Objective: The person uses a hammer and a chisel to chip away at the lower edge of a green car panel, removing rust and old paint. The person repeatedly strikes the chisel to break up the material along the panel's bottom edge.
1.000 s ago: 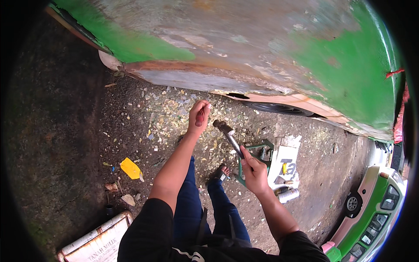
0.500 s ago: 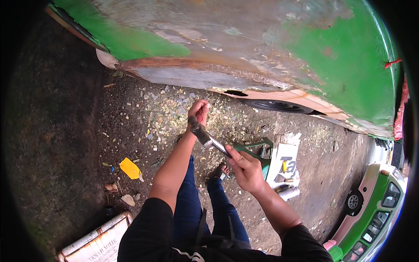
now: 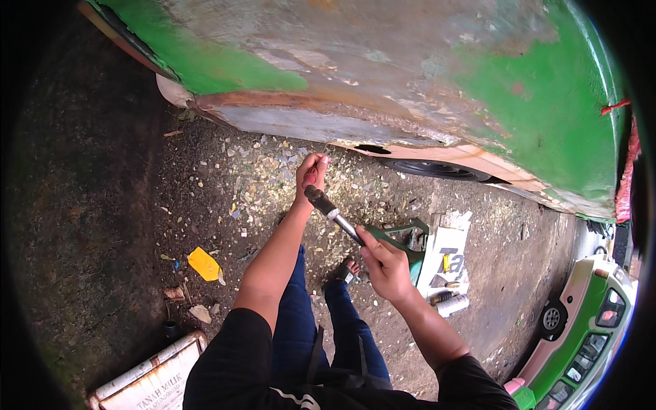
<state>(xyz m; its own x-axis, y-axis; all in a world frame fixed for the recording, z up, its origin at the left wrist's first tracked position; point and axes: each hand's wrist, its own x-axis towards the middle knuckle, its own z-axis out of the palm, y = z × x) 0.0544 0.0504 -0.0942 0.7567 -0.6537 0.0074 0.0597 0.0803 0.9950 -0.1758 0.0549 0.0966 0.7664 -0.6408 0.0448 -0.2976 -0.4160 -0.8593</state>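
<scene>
My left hand is closed around the red handle of a tool, close to the lower edge of the vehicle's body. The tool's far end is too small to make out, so I cannot tell its exact kind. My right hand grips a hammer by its metal shaft. The hammer's dark head lies right by the butt of the red handle, over my left wrist; whether they touch I cannot tell. Above my hands the worn body panel shows green paint, bare grey patches and rust.
Paint flakes and chips litter the ground. A green stool-like object stands beside a white printed sheet and a spray can. A yellow scrap and a rusty white sign are at left; another green vehicle is at right.
The hammer's head has swung slightly right and turned, uncovering more of the red handle. My left hand keeps its grip in nearly the same place.
</scene>
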